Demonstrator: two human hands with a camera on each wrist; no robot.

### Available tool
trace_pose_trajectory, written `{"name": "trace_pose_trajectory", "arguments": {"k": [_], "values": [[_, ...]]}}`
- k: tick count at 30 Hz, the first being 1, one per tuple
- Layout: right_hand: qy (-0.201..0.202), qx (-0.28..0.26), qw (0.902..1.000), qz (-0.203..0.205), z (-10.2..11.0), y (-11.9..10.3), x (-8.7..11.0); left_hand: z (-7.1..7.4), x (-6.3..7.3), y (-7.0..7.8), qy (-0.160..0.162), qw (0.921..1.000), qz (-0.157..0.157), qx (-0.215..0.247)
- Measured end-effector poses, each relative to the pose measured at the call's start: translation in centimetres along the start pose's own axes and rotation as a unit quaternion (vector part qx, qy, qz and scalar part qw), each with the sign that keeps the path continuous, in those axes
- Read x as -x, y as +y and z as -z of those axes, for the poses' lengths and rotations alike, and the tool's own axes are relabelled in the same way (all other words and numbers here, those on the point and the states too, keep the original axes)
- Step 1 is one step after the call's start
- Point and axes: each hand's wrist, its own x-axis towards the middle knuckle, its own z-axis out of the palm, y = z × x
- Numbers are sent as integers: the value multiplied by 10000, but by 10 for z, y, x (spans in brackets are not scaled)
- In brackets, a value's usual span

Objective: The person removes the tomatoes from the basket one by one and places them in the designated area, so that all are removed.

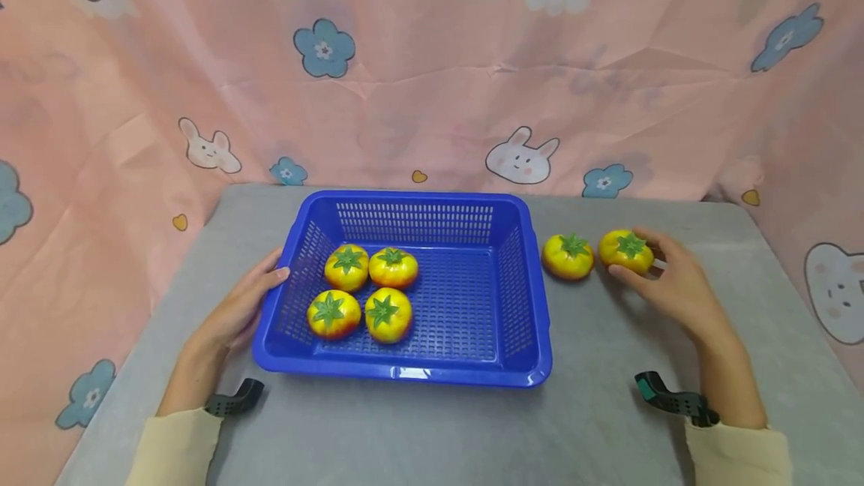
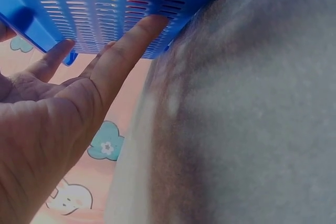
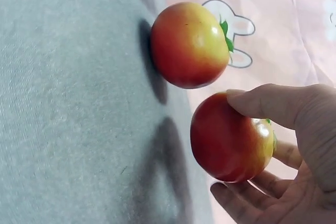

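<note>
The left-wrist view cuts the basket (image 2: 105, 9) off at the top edge; the surface (image 2: 252, 129) at right is blurred. The right hand (image 3: 294, 145) runs off the lower right of its wrist view.

Blue basket (image 1: 405, 373), yellow-red green-topped tomatoes (image 1: 568, 256), grey table (image 1: 594, 426), pink bunny-print cloth (image 1: 432, 96).

Yellow-orange tomato (image 1: 628, 250) with a green calyx facing up, resting on the grey table (image 1: 607, 411) at the right, well outside the basket; the right hand (image 1: 668, 283) curls thumb and fingers around it. A second, like tomato (image 1: 568, 256) sits just beside it on its left, untouched, close to the basket's right wall. Blue perforated plastic basket (image 1: 472, 370), rectangular, standing flat at table centre; the left hand (image 1: 239, 310) lies with straight fingers against its left wall
</note>
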Motion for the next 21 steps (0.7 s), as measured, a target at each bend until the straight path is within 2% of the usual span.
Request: {"name": "trace_pose_trajectory", "arguments": {"k": [21], "values": [[-264, 171, 9992, -257, -8, -1, 0, 1, 1, 0, -15, 10000, 25, -69]]}}
